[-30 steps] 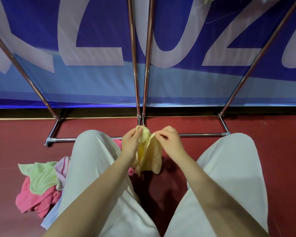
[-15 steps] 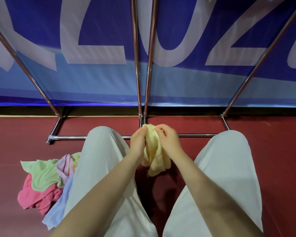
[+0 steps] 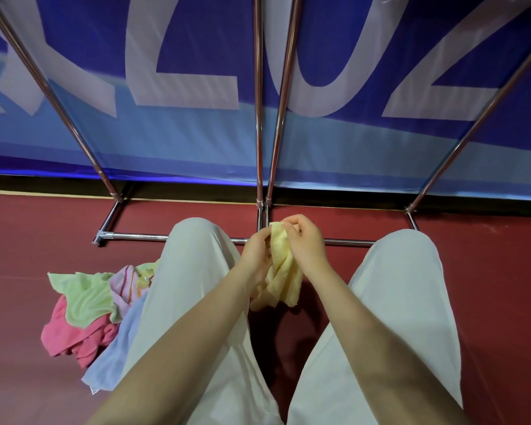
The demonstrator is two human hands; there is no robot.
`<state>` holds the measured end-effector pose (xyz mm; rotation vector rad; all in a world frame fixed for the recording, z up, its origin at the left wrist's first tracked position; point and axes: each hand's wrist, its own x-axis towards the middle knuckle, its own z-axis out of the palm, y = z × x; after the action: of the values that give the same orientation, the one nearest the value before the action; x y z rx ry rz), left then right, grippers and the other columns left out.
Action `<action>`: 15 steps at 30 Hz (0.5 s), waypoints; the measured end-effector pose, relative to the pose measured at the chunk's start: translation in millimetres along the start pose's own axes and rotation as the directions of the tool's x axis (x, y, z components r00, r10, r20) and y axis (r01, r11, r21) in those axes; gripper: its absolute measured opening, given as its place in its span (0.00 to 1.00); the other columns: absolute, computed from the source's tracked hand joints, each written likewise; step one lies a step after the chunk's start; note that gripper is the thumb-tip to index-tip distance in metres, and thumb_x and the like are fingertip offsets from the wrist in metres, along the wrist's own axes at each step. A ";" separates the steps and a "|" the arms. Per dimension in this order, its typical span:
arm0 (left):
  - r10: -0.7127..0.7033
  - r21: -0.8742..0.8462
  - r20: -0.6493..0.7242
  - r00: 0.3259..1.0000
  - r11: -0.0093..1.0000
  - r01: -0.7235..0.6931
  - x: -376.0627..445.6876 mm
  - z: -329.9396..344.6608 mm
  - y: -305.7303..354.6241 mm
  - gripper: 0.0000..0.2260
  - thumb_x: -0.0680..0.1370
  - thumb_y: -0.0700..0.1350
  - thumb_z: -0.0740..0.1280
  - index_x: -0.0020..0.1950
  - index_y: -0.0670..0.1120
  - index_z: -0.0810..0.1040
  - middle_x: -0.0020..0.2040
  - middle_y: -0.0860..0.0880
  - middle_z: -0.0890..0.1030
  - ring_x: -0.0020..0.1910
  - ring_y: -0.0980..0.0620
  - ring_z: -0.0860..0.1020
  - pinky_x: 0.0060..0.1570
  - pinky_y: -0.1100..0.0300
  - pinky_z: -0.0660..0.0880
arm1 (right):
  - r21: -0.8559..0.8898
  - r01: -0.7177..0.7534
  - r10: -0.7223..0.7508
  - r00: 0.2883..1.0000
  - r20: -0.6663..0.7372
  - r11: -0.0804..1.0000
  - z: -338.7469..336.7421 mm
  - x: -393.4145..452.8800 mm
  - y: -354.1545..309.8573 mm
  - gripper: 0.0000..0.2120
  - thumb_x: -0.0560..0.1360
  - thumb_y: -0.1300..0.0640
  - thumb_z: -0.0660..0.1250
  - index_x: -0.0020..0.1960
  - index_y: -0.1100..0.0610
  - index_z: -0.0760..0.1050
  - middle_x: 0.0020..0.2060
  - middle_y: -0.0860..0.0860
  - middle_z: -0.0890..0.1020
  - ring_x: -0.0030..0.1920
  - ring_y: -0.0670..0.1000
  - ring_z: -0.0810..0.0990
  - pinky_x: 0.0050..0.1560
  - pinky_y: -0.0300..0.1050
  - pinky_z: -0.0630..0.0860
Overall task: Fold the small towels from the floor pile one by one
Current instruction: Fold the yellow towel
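A small yellow towel (image 3: 284,271) hangs bunched between my knees, above the red floor. My left hand (image 3: 258,253) grips its left side, fingers curled into the cloth. My right hand (image 3: 304,240) pinches the towel's top edge, fingers curled over it. The two hands are close together, almost touching. To my left on the floor lies the pile of small towels (image 3: 86,314): a green one on top, pink beneath, a striped pink one and a light blue one partly hidden by my left leg.
My legs in pale trousers (image 3: 190,286) frame the towel on both sides. A chrome stand frame (image 3: 135,236) runs across the floor just beyond my hands, with poles rising to a blue banner (image 3: 196,87). Red floor (image 3: 488,271) spreads to the right.
My hands have drawn closer together and the yellow towel, spread a little wider before, is now gathered into a narrower hanging bunch. The view has shifted slightly, showing more of the pile.
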<state>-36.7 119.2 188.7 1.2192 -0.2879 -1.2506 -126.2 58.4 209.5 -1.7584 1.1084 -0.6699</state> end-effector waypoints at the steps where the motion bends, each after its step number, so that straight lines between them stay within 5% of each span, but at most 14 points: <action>1: 0.005 0.018 -0.018 1.000 1.000 -0.005 0.3 -0.7 -0.4 0.13 0.81 0.42 0.57 0.46 0.42 0.80 0.31 0.50 0.78 0.31 0.55 0.75 0.30 0.64 0.72 | -0.021 -0.005 0.004 1.000 -0.024 1.000 -0.5 1.2 1.9 0.07 0.78 0.58 0.61 0.49 0.55 0.78 0.43 0.46 0.80 0.45 0.47 0.77 0.47 0.44 0.74; 5: -0.002 0.102 -0.063 0.998 0.995 0.008 -0.5 -1.7 -0.7 0.13 0.80 0.45 0.59 0.40 0.45 0.79 0.29 0.51 0.76 0.29 0.55 0.73 0.30 0.63 0.69 | -0.085 0.014 -0.017 0.999 -0.037 0.996 1.9 2.2 5.8 0.05 0.78 0.57 0.62 0.49 0.56 0.77 0.44 0.47 0.80 0.46 0.48 0.77 0.46 0.45 0.75; 10: -0.010 0.141 -0.125 0.992 0.990 0.027 -2.6 2.7 1.6 0.10 0.80 0.44 0.60 0.43 0.41 0.77 0.30 0.49 0.74 0.29 0.54 0.72 0.29 0.63 0.69 | -0.051 -0.050 0.045 0.996 -0.078 0.997 3.5 0.2 11.0 0.04 0.77 0.58 0.62 0.48 0.56 0.75 0.41 0.46 0.79 0.43 0.48 0.77 0.44 0.45 0.75; 15: 0.132 0.417 -0.075 0.988 0.904 -0.089 -9.2 5.0 -2.4 0.15 0.79 0.50 0.64 0.42 0.38 0.77 0.34 0.46 0.75 0.33 0.52 0.72 0.34 0.63 0.69 | 0.057 -0.138 0.141 0.988 -0.063 0.989 1.3 -1.5 12.7 0.04 0.78 0.58 0.62 0.49 0.58 0.74 0.41 0.47 0.78 0.42 0.47 0.77 0.41 0.40 0.73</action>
<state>-45.1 124.5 192.7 1.6001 -0.5610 -1.0533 -130.8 58.1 197.5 -1.6080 1.2364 -0.6698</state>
